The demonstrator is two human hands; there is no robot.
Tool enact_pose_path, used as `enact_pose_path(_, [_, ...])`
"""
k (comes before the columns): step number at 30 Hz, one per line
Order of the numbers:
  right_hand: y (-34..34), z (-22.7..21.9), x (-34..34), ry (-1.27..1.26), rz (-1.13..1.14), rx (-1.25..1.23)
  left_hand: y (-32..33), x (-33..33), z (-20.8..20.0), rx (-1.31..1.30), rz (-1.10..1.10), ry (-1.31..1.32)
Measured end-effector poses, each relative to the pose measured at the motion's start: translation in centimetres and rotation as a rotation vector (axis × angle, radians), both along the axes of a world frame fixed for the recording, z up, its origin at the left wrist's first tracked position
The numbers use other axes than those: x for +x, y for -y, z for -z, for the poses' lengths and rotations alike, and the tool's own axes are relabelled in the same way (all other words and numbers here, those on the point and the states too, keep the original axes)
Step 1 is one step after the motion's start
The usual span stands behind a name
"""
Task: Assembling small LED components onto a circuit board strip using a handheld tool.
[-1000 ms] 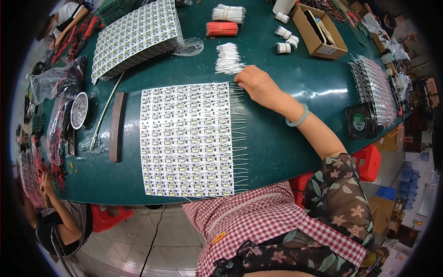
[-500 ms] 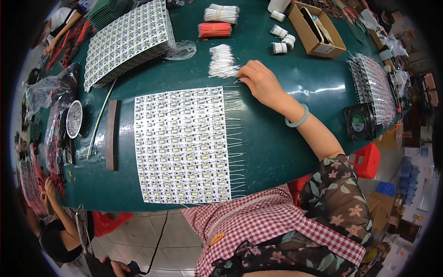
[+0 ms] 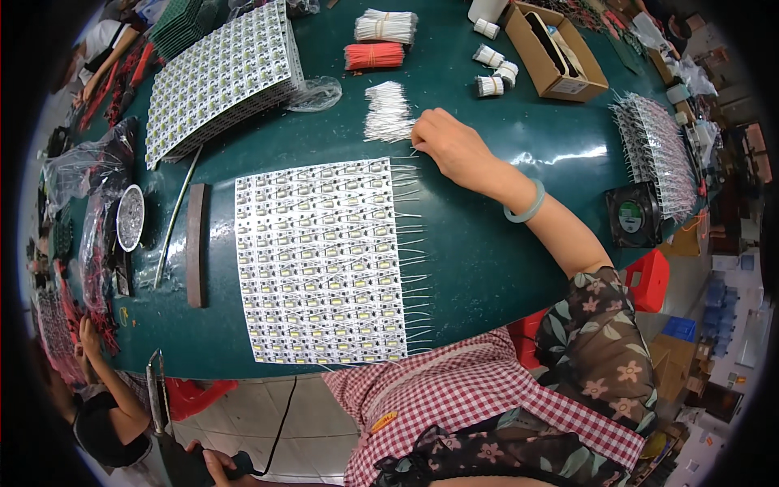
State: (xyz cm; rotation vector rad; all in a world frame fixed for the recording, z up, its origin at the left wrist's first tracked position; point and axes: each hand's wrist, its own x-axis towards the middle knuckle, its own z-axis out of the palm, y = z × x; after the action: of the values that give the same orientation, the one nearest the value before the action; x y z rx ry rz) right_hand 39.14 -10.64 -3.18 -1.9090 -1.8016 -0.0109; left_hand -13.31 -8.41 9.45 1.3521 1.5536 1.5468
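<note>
My right hand (image 3: pixel 454 146) is closed in a pinch at the edge of a small pile of white wires (image 3: pixel 388 112), a thin wire end showing by its fingertips. Below it lies a white sheet of LED circuit boards (image 3: pixel 320 264), with white wires sticking out along its right edge. My left hand (image 3: pixel 214 466) is low at the left, off the table edge, wrapped round a dark soldering gun (image 3: pixel 180 459) with a long metal front part pointing up. Part of that hand is cut off by the frame's lower edge.
A stack of LED boards (image 3: pixel 219 81) stands back left, near a dark bar (image 3: pixel 197 245) and a small round dish (image 3: pixel 131 217). Red wire bundles (image 3: pixel 373 56), a cardboard box (image 3: pixel 560 57) and a black fan (image 3: pixel 633 215) lie farther off. A co-worker's hand (image 3: pixel 89 337) is at the left.
My left hand has raised the soldering gun, so more of its metal front shows. My right hand has shifted slightly left and down, staying beside the wire pile. The view has tilted slightly.
</note>
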Motion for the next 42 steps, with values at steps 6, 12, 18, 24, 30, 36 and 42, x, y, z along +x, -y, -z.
enact_pose_path(6, [0.3, -1.1, -0.9, -0.541, 0.221, 0.075, -0.1, 0.1, 0.1, -0.009, 0.014, 0.010])
enact_pose_path(12, [0.0, 0.3, -0.5, -0.989, 0.258, 0.073, -0.4, -0.3, 0.4, -0.021, 0.044, 0.008])
enact_pose_path(18, [0.4, 1.0, -0.5, -0.392, 0.201, 0.037, 0.1, 1.4, -0.1, -0.015, -0.015, 0.066])
enact_pose_path(24, [0.5, 1.3, 0.0, -0.099, 0.051, 0.044, 0.1, 0.3, 0.5, -0.055, 0.016, 0.116])
enact_pose_path(30, [0.4, 1.3, -0.2, 0.106, 0.033, 0.026, 0.3, 1.5, 0.2, -0.065, 0.003, 0.071])
enact_pose_path(36, [-0.2, 0.4, -2.0, -0.155, 0.047, 0.095, 0.8, 0.6, 0.8, -0.068, 0.009, 0.080])
enact_pose_path(42, [-0.9, 1.7, -1.8, -0.115, -0.004, 0.015, 1.2, -1.6, 2.6, -0.113, 0.055, 0.032])
